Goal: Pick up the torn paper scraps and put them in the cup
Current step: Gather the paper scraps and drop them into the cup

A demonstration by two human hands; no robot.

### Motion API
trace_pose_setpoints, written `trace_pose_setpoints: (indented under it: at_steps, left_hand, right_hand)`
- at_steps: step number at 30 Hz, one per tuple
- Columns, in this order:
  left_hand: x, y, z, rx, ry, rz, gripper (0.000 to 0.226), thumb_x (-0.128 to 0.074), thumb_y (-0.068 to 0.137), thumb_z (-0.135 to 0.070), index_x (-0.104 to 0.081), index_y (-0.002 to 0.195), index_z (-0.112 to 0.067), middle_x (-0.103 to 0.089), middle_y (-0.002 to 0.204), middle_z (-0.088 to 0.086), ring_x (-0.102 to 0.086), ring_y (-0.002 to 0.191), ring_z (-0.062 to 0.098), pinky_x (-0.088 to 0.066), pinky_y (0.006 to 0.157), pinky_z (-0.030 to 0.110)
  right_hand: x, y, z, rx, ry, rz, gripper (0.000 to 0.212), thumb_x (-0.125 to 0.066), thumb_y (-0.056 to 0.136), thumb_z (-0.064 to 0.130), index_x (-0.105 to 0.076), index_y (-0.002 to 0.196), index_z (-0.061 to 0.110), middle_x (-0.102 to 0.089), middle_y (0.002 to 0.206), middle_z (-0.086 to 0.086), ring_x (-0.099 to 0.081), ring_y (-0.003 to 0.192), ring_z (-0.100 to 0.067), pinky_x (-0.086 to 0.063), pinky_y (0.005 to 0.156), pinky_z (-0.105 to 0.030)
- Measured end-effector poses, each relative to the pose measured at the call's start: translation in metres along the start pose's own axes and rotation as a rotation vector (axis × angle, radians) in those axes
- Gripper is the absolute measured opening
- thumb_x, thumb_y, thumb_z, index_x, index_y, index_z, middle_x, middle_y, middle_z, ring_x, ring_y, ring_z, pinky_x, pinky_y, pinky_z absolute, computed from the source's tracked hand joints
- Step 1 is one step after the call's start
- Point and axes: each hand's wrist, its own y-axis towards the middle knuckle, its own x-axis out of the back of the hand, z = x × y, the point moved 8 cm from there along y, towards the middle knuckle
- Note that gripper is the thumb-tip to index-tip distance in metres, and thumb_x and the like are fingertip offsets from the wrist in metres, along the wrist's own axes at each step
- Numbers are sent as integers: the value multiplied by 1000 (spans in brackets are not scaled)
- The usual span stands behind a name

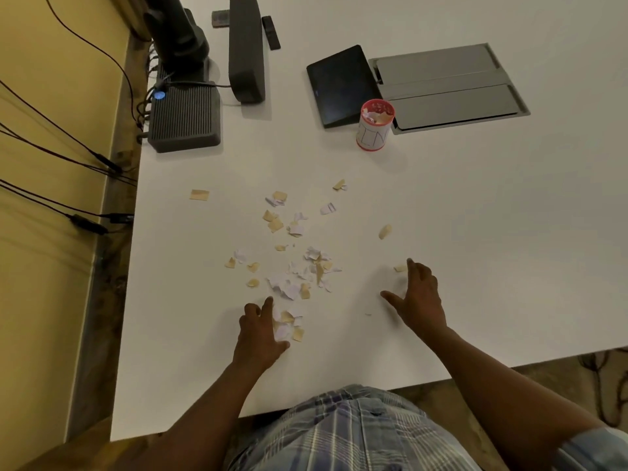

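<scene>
On the white bench point(475, 232), the left hand point(261, 331) curls around a few paper scraps point(292, 266) while the right hand point(419, 294) lies spread, the cup point(373, 125) well apart.

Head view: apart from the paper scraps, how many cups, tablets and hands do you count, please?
Cup: 1
Tablet: 1
Hands: 2 (left hand, right hand)
Total: 4
</scene>
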Motion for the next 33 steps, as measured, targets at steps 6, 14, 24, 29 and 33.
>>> trace_pose_setpoints:
  at_steps: [6,14,24,29,33]
  left_hand:
    - [-3,4,-12,74,-119,-40,98,-82,67,-28,-25,145,-13,-32,131,13,-40,117,30,-42,96,34]
    - [-8,8,-48,15,-117,-90,99,-80,72,-26,-17,148,-16,-34,131,12,-43,117,28,-46,94,35]
    - [10,18,-55,33,-24,-226,94,-78,74,-27,-19,146,-20,-26,144,11,-40,126,29,-50,91,35]
    - [17,31,-37,19,71,-149,106,-76,65,-55,-11,147,-35,-7,156,7,-20,136,33,-47,94,45]
    - [14,41,-40,-37,78,-59,107,-69,60,-71,-12,145,-37,-14,153,3,-23,134,29,-47,94,45]
  right_hand:
    - [-21,6,4,55,-41,145,94,-73,76,49,-22,147,14,-26,148,-6,-28,135,-25,-42,100,-44]
    - [-56,-9,49,334,-140,300,85,-71,79,44,-27,146,14,-31,144,-6,-34,130,-23,-42,101,-36]
    - [-81,-8,106,500,-166,383,94,-76,76,38,-17,147,19,-27,142,-8,-45,121,-28,-51,90,-37]
    - [-75,13,126,518,-231,300,114,-77,66,55,-8,149,18,-12,156,-10,-27,137,-30,-43,101,-42]
    - [-84,22,137,560,-266,383,116,-75,70,53,1,150,18,-3,159,-9,-17,142,-30,-34,111,-42]
